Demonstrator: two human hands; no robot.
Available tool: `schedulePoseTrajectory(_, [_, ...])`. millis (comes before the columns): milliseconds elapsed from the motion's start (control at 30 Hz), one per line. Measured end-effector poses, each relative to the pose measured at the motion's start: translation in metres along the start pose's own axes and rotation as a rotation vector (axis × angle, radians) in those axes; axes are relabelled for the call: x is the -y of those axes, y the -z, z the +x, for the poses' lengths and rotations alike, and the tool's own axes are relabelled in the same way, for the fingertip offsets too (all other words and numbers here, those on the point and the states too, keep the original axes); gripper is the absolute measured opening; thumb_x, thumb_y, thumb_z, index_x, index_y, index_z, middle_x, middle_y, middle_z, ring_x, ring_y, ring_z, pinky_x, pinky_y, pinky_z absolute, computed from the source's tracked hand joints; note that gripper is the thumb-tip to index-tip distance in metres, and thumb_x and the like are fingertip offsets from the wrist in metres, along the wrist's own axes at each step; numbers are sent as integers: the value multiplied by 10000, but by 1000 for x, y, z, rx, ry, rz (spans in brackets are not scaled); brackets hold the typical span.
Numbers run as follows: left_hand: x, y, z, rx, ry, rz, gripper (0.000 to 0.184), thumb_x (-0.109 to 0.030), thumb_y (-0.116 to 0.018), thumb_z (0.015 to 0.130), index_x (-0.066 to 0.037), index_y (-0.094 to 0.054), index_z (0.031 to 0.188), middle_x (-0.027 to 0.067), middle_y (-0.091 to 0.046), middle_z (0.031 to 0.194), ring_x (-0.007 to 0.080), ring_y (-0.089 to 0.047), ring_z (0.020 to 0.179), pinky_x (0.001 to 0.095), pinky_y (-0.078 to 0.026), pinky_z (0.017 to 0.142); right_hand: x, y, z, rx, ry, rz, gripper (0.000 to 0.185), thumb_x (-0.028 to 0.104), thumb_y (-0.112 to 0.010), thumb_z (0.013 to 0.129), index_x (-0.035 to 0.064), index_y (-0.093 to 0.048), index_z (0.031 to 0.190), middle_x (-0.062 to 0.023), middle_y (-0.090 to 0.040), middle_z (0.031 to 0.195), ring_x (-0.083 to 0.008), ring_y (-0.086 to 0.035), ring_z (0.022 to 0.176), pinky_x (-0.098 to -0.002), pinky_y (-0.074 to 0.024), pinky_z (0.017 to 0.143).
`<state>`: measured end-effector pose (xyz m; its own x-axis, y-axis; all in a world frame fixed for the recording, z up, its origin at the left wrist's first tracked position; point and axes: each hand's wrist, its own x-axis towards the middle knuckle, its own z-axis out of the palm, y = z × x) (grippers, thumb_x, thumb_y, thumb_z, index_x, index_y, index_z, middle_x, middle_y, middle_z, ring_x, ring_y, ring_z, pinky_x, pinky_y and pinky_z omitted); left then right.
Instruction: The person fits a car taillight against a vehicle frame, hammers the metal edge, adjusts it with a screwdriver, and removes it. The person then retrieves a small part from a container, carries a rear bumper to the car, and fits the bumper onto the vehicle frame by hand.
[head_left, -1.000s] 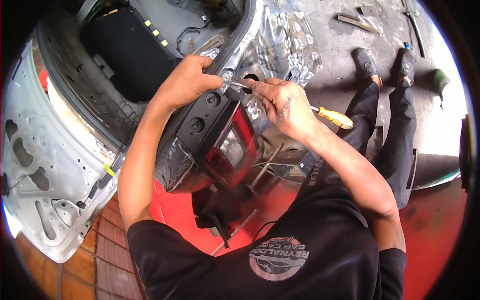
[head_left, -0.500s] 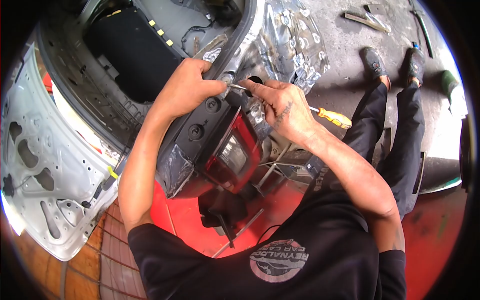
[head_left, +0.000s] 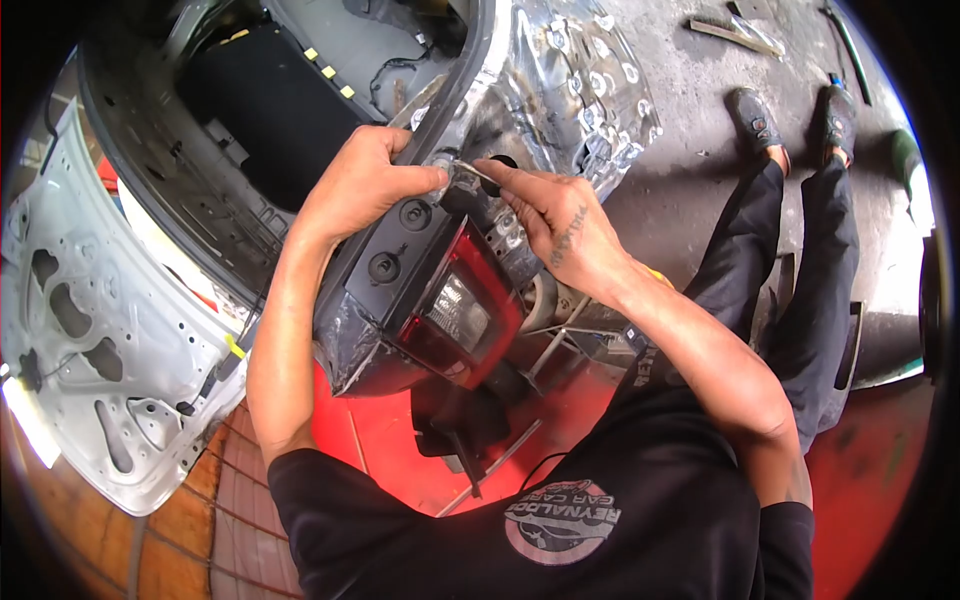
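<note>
My left hand (head_left: 372,182) is closed over the edge of the car's rear opening (head_left: 445,110), its thumb stretched toward the metal beside the tail light and its fingertips partly hidden. Facing it, my right hand (head_left: 565,225) is closed round a screwdriver (head_left: 474,172), whose thin shaft points at the spot by my left thumb. A sliver of the yellow handle (head_left: 660,277) shows behind my right forearm. Below both hands sits the red and clear tail light (head_left: 462,308), next to a dark panel with two round recesses (head_left: 400,240). A dark round hole (head_left: 503,165) lies behind my right fingers.
A bare metal door-like panel (head_left: 100,340) stands at the left. Dented, shiny bodywork (head_left: 585,80) is at the top. My legs and shoes are at the right, with a long scrap piece (head_left: 735,38) on the floor beyond. Thin metal bars (head_left: 515,450) lie below the light.
The screwdriver's yellow handle has gone mostly out of sight behind my right forearm, and the shaft is tilted differently. My left hand has shifted slightly, and the view has moved a little.
</note>
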<state>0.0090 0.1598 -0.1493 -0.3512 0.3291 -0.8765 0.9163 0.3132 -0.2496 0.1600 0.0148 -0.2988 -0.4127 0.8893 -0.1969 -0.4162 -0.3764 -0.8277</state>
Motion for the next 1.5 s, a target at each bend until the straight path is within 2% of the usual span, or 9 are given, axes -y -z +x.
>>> schedulePoseTrajectory(200, [-1, -1, 0, -35, -15, 66, 252, -235, -754, 806, 14, -714, 806, -44, -547, 649, 46, -457, 611, 265, -350, 549, 4, -14, 0, -44, 62, -44, 555, -126, -548, 829, 8, -587, 1366, -224, -594, 752, -383, -619, 677, -457, -493, 654])
schedulePoseTrajectory(300, [-4, -2, -1, -77, -73, 73, 412, -271, -766, 764, 52, -540, 645, 18, -411, 570, 83, -416, 582, 344, -359, 498, 9, -21, -6, -29, 16, -54, 586, -55, -577, 812, 11, -564, 1394, -195, -643, 802, -390, -636, 732, -468, -513, 676])
schedulePoseTrajectory(600, [0, 0, 2, -42, -90, 26, 331, -236, -744, 789, 59, -624, 699, 11, -468, 581, 72, -448, 592, 316, -371, 511, 15, -34, -10, -60, 29, -223, 647, -35, -583, 783, 23, -539, 1425, -167, -613, 788, -380, -638, 716, -465, -523, 655])
schedulePoseTrajectory(700, [-2, 2, 0, 46, -26, -75, 220, -185, -724, 822, 32, -699, 852, -33, -599, 709, 44, -506, 644, 239, -389, 571, 21, -26, -8, -8, 0, -264, 625, -26, -578, 795, 36, -546, 1417, -167, -631, 812, -389, -645, 721, -476, -529, 658])
schedulePoseTrajectory(800, [-2, -1, -2, 69, -37, -291, 226, -184, -706, 807, 35, -662, 775, -19, -580, 686, 60, -512, 633, 260, -403, 559, 14, -21, -3, -72, 60, -100, 553, -67, -569, 846, 25, -564, 1391, -204, -617, 787, -396, -650, 709, -462, -512, 652])
schedulePoseTrajectory(1033, [4, 0, 1, 73, -74, -229, 181, -142, -656, 788, 38, -662, 774, -14, -582, 689, 64, -518, 632, 259, -410, 567, 8, -5, -11, -27, 51, -67, 493, -54, -581, 865, 55, -611, 1345, -182, -620, 753, -359, -653, 690, -448, -498, 626])
schedulePoseTrajectory(1200, [2, 4, 1, 100, -14, -181, 174, -109, -666, 805, 48, -693, 876, -19, -625, 747, 53, -533, 666, 246, -425, 614, 28, 0, -7, 8, 38, -230, 494, -48, -593, 852, 74, -630, 1329, -173, -622, 741, -363, -651, 670, -462, -507, 622])
schedulePoseTrajectory(1433, [0, -2, 0, -13, -95, -108, 272, -183, -679, 734, 82, -616, 744, 53, -533, 621, 121, -510, 602, 328, -420, 559, 50, 13, 14, 128, 11, -546, 486, 42, -614, 841, 130, -659, 1317, -193, -676, 775, -386, -675, 702, -470, -546, 636])
schedulePoseTrajectory(1500, [-1, -1, -1, -30, -103, -78, 279, -185, -678, 733, 85, -607, 738, 69, -529, 613, 133, -514, 598, 336, -426, 563, 62, 20, 24, 226, -14, -629, 388, 74, -631, 840, 103, -685, 1224, -196, -693, 788, -382, -702, 738, -464, -568, 662])
